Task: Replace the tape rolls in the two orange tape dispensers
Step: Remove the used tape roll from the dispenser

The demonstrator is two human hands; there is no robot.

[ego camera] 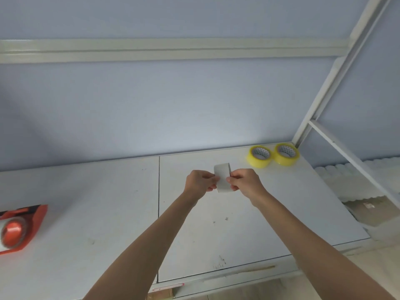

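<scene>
Both your hands, left (pixel 200 181) and right (pixel 243 182), pinch an empty cardboard core (pixel 223 179) above the desk (pixel 108 213). Discard it next, probably; fresh yellow rolls (pixel 258 156) wait far-right, one orange dispenser (pixel 19 228) far-left.

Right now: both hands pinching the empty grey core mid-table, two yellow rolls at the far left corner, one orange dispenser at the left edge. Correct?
One error: the two yellow rolls sit at the far right corner of the table, not the left. The head view shows it. The rest holds: left hand and right hand pinch the empty grey core mid-table, and one orange dispenser lies at the left edge.
</scene>
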